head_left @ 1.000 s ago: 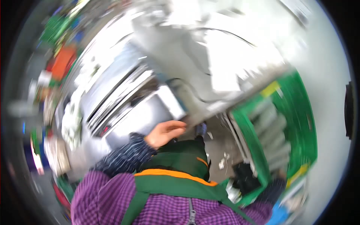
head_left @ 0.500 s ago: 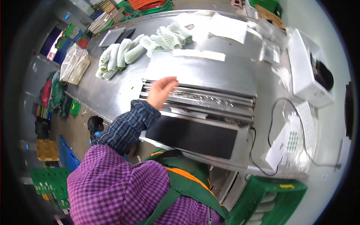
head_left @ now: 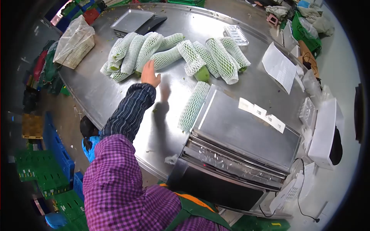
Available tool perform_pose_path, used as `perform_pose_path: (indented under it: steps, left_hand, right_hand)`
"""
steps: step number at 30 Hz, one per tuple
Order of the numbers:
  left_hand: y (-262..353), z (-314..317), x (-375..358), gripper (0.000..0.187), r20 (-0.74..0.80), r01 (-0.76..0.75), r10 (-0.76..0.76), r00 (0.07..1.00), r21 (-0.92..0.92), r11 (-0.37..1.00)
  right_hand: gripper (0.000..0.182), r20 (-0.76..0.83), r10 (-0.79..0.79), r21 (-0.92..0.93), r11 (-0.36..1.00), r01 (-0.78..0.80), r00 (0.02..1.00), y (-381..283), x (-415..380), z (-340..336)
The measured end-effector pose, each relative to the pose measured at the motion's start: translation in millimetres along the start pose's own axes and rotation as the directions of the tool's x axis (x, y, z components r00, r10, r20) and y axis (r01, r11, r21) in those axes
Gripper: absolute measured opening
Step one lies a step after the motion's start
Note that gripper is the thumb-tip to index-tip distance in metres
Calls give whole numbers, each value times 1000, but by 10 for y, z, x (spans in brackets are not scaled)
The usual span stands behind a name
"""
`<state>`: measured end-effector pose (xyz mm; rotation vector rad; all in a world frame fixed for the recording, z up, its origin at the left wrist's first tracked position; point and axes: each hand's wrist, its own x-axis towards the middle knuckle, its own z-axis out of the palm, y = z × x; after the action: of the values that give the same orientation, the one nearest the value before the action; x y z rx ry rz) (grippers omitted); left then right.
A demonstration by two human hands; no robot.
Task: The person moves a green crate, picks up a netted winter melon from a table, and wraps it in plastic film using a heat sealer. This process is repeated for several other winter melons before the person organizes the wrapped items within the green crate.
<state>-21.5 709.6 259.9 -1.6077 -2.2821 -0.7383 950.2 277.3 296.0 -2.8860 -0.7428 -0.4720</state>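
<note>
One left hand (head_left: 149, 74): out at full stretch over the metal table (head_left: 98, 86), fingers straight and close together, thumb standing apart, nothing visible in its grasp; the fingertips meet the edge of the heap in view, though whether they touch cannot be told.
Right hand: outside the picture, so no call on how it stands.
Netted gourds (head_left: 148, 50): heaped at those fingertips, long green bodies in white foam sleeves, some lying across others.
Second cluster (head_left: 221, 57): more of them off to the right, side by side, and look, one bare green end (head_left: 202, 75) pokes out of its net.
Lone gourd (head_left: 194, 106): lying right beside the wrapping machine (head_left: 246, 127), along its left edge.
Machine top: flat steel, with a strip of white labels (head_left: 262, 114) on it; clear film shows over the rollers below.
Far side: a scale (head_left: 133, 20) behind the heap, a clear tray (head_left: 236, 35) past the cluster.
Flanks: plastic-draped basket (head_left: 79, 50) at left, paper sheet (head_left: 279, 65) at right.
Forearm: dark striped cuff (head_left: 129, 106), purple checks above.
</note>
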Motion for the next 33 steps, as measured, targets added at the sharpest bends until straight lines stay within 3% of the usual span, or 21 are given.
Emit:
perform_pose_path:
  steps: [4, 6, 8, 10, 12, 14, 15, 16, 18, 20, 21, 22, 23, 24, 26, 28, 29, 30, 31, 32, 33]
  left_hand:
    - [-97, 373, 556, 70, 218, -288, 214, 952, 404, 868]
    - [-138, 499, 761, 79, 315, -288, 154, 936, 438, 852]
    - [-129, 500, 821, 87, 407, -297, 89, 909, 484, 823]
    - [-26, 366, 833, 89, 487, -269, 14, 873, 458, 847]
    - [203, 85, 657, 80, 497, -154, -64, 865, 385, 910]
    - [154, 28, 367, 76, 553, 99, -240, 798, 273, 957]
    - [-48, 70, 177, 73, 734, 459, -263, 626, -74, 885]
    - [-197, 75, -14, 69, 877, 770, -149, 457, -306, 560]
    - [153, -592, -436, 62, 858, 848, -72, 508, -513, -136]
    - [274, -996, -663, 66, 905, 892, -82, 417, -425, -153]
    - [322, -1284, -816, 67, 902, 892, 88, 422, -396, -216]
    - [420, -1550, -921, 68, 872, 900, 264, 412, -342, -271]
    - [551, -1663, -963, 69, 835, 902, 395, 384, -249, -352]
    - [857, -1706, -1008, 67, 754, 874, 510, 414, -173, -454]
    - [1254, -1630, -991, 63, 625, 899, 736, 261, 121, -422]
    - [1728, -1642, -944, 59, 548, 918, 809, 211, 175, -357]
    - [1958, -1663, -952, 56, 656, 954, 720, 225, 3, -301]
    - [2124, -1765, -810, 61, 784, 968, 572, 242, -234, -89]
    - [2414, -1783, -806, 56, 742, 935, 583, 331, -341, -97]
    - [2610, -1771, -798, 52, 692, 885, 580, 430, -450, -120]
    - [2707, -1679, -832, 50, 721, 823, 524, 454, -564, 63]
  right_hand:
    - [29, 14, -267, 42, 963, 266, 964, -713, 132, -184]
    - [39, 301, -316, 398, 899, 183, 900, -578, 600, 69]
    - [30, 114, -432, 526, 790, 315, 895, -966, 591, 40]
    - [31, 315, -263, 591, 806, 28, 912, -2141, -44, -719]
    - [27, 275, -323, 702, 711, 40, 905, -2588, -202, -719]
    - [24, 222, -377, 801, 597, 53, 899, -2964, -329, -772]
    - [25, 268, -412, 817, 577, 22, 871, -3158, -425, -826]
    - [25, 311, -448, 829, 559, -9, 838, -3355, -515, -891]
    - [26, 306, -523, 873, 487, -16, 795, -3719, -677, -1057]
    - [31, 221, -648, 933, 357, 35, 729, -4140, -991, -1379]
    - [35, 141, -700, 954, 284, 92, 700, -4435, -1199, -1563]
    - [50, -41, -815, 907, 212, 364, 577, -4654, -1342, -1737]
    - [64, -254, -896, 796, 20, 605, 365, -4948, -1477, -1963]
    - [71, -393, -901, 689, -157, 708, 183, -5214, -1638, -2219]
    - [80, -445, -895, 558, -314, 768, -43, -5501, -1822, -2372]
    - [77, -459, -872, 642, -459, 614, -171, -5662, -1753, -2202]
    - [76, -429, -894, 664, -409, 627, -129, -5651, -1623, -2089]
    - [75, -404, -910, 683, -364, 634, -88, -5603, -1495, -1984]
    - [75, -397, -916, 685, -339, 645, -59, -5428, -1332, -1882]
    - [72, -255, -966, 758, -177, 627, 35, -5352, -1234, -1791]
    - [70, -104, -987, 807, -12, 590, 122, -5275, -1167, -1692]
